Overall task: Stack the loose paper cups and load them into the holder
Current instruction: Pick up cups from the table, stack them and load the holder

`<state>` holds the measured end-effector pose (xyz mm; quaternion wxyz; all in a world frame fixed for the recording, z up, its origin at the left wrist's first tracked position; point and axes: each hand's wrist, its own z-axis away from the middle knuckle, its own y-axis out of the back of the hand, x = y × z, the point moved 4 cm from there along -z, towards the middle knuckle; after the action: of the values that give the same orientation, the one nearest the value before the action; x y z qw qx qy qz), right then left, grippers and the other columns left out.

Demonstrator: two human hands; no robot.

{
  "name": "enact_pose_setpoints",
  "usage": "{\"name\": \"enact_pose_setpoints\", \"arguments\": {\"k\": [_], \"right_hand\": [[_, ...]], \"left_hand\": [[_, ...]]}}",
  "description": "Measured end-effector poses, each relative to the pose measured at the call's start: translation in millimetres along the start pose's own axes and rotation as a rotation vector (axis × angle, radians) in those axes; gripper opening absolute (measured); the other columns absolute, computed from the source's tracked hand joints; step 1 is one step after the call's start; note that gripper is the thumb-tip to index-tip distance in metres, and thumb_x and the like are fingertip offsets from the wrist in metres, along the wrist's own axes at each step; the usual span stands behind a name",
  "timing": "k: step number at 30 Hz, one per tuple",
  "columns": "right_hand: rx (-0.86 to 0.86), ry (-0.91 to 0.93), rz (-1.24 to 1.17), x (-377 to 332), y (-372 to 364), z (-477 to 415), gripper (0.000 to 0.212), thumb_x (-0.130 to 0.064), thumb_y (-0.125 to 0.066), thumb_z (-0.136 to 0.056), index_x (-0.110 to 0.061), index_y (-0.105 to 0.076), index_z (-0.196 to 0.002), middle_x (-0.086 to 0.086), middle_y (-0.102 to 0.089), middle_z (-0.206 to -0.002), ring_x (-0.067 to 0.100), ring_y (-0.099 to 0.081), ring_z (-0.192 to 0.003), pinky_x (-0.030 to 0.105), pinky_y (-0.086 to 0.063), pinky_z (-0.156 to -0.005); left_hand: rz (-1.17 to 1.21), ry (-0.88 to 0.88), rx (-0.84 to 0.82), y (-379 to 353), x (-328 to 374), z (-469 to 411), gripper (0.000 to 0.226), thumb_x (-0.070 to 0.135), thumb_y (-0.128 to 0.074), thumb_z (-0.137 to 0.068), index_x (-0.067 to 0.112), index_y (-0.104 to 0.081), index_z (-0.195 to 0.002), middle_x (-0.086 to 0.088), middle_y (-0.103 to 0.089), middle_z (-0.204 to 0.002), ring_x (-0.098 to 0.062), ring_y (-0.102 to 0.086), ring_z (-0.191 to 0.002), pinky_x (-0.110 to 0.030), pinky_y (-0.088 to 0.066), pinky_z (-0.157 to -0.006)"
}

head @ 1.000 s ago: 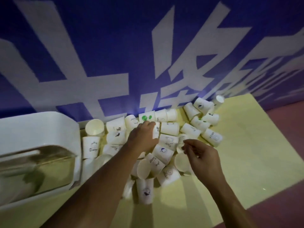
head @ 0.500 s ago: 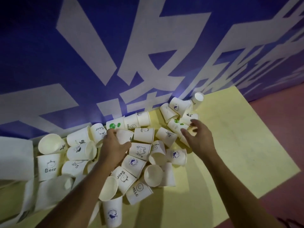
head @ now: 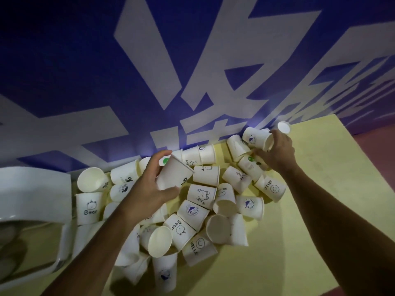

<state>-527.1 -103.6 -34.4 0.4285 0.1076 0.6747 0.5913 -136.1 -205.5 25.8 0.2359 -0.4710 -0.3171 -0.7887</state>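
Note:
Several white paper cups [head: 202, 194] with printed cartoons lie scattered in a heap on a yellow table [head: 320, 189] against the blue wall. My left hand [head: 149, 186] grips one cup [head: 173, 174] lifted above the heap, tilted with its mouth toward the upper right. My right hand [head: 277, 152] reaches into the far right of the heap, its fingers curled round the rim of a cup [head: 256, 137] lying on its side. The white holder [head: 34, 201] stands at the left edge, partly cut off.
A blue wall [head: 85, 71] with large white characters rises right behind the cups. A small upright cup [head: 284, 127] stands at the wall, past my right hand. The table's right edge borders a reddish floor [head: 380, 159].
My left hand has lifted a cup out of the heap. My right hand has moved farther right and back and taken hold of a cup near the wall. The view shifted right.

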Motion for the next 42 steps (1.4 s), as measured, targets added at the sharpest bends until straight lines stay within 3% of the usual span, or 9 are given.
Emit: {"name": "enact_pose_setpoints", "arguments": {"k": [7, 13, 18, 22, 24, 27, 30, 36, 42], "right_hand": [[0.063, 0.111, -0.304, -65.9, 41.2, 70.4, 0.057, -0.043, -0.085, -0.081, -0.030, -0.053, -0.127, -0.025, -0.058, -0.105, -0.011, -0.059, -0.093, 0.008, -0.043, -0.070], [0.014, 0.205, -0.506, -165.3, 41.4, 165.4, 0.050, -0.056, -0.075, -0.087, -0.034, -0.057, -0.128, -0.018, -0.064, -0.116, 0.000, -0.062, -0.104, 0.018, -0.055, -0.074], [-0.098, 0.341, -0.632, -270.3, 13.6, 254.7, 0.037, -0.049, -0.066, -0.094, -0.041, -0.058, -0.129, -0.023, -0.066, -0.118, 0.004, -0.065, -0.108, 0.020, -0.056, -0.082], [-0.220, 0.367, -0.694, -344.3, -29.3, 325.5, 0.056, -0.055, -0.073, -0.088, -0.039, -0.058, -0.139, -0.021, -0.064, -0.132, 0.002, -0.062, -0.120, 0.024, -0.057, -0.089], [-0.280, 0.397, -0.685, -376.1, -47.8, 356.4, 0.059, -0.052, -0.077, -0.085, -0.041, -0.057, -0.140, -0.020, -0.063, -0.134, 0.005, -0.061, -0.122, 0.026, -0.057, -0.092], [-0.351, 0.434, -0.708, -422.4, -77.8, 398.2, 0.065, -0.053, -0.079, -0.078, -0.041, -0.059, -0.139, -0.015, -0.064, -0.137, 0.012, -0.061, -0.126, 0.045, -0.055, -0.101], [-0.395, 0.462, -0.717, -458.5, -100.8, 427.1, 0.064, -0.043, -0.087, -0.078, -0.034, -0.061, -0.136, -0.018, -0.066, -0.132, 0.010, -0.063, -0.124, 0.045, -0.053, -0.103], [-0.461, 0.517, -0.705, -500.2, -129.9, 451.4, 0.058, -0.050, -0.079, -0.080, -0.050, -0.055, -0.133, -0.025, -0.064, -0.132, 0.009, -0.061, -0.126, 0.039, -0.052, -0.102], [-0.447, 0.477, -0.673, -505.2, -137.2, 451.3, 0.056, -0.057, -0.071, -0.084, -0.043, -0.056, -0.135, -0.025, -0.062, -0.133, 0.009, -0.060, -0.126, 0.043, -0.052, -0.103]], "left_hand": [[0.075, -0.036, -0.010, 16.8, -3.9, 28.2, 0.080, 0.028, -0.089, -0.077, 0.059, -0.037, -0.128, 0.007, -0.059, -0.120, -0.022, -0.068, -0.098, -0.025, -0.057, -0.063], [0.151, -0.212, 0.246, 71.6, -10.4, 90.5, 0.020, 0.066, -0.059, -0.090, 0.061, -0.043, -0.102, 0.017, -0.062, -0.083, -0.003, -0.061, -0.069, -0.018, -0.050, -0.056], [0.179, -0.308, 0.435, 146.5, -35.8, 171.4, 0.025, 0.070, -0.052, -0.089, 0.046, -0.049, -0.087, 0.011, -0.054, -0.079, 0.000, -0.050, -0.067, -0.010, -0.039, -0.058], [0.206, -0.301, 0.510, 211.7, -75.6, 244.9, 0.029, 0.056, -0.064, -0.086, 0.031, -0.049, -0.083, -0.007, -0.044, -0.076, -0.009, -0.041, -0.067, -0.028, -0.032, -0.060], [0.272, -0.293, 0.488, 236.8, -95.5, 274.4, 0.021, 0.045, -0.067, -0.082, 0.031, -0.054, -0.091, 0.000, -0.053, -0.082, -0.011, -0.049, -0.072, -0.031, -0.036, -0.063], [0.221, -0.288, 0.509, 276.8, -126.9, 313.8, 0.049, 0.040, -0.075, -0.076, 0.030, -0.057, -0.120, 0.011, -0.064, -0.114, -0.012, -0.063, -0.099, -0.023, -0.049, -0.078], [0.112, -0.232, 0.574, 310.5, -159.7, 337.7, 0.072, 0.044, -0.082, -0.069, 0.027, -0.055, -0.134, 0.009, -0.063, -0.131, -0.016, -0.063, -0.116, -0.017, -0.050, -0.088], [0.018, -0.208, 0.664, 354.0, -198.7, 352.8, 0.064, 0.047, -0.089, -0.064, 0.036, -0.063, -0.122, 0.013, -0.062, -0.123, -0.020, -0.064, -0.112, -0.039, -0.057, -0.081], [0.004, -0.206, 0.692, 360.1, -197.1, 330.6, 0.074, 0.046, -0.089, -0.069, 0.026, -0.059, -0.134, 0.013, -0.064, -0.127, -0.017, -0.063, -0.116, -0.035, -0.055, -0.091]]}}
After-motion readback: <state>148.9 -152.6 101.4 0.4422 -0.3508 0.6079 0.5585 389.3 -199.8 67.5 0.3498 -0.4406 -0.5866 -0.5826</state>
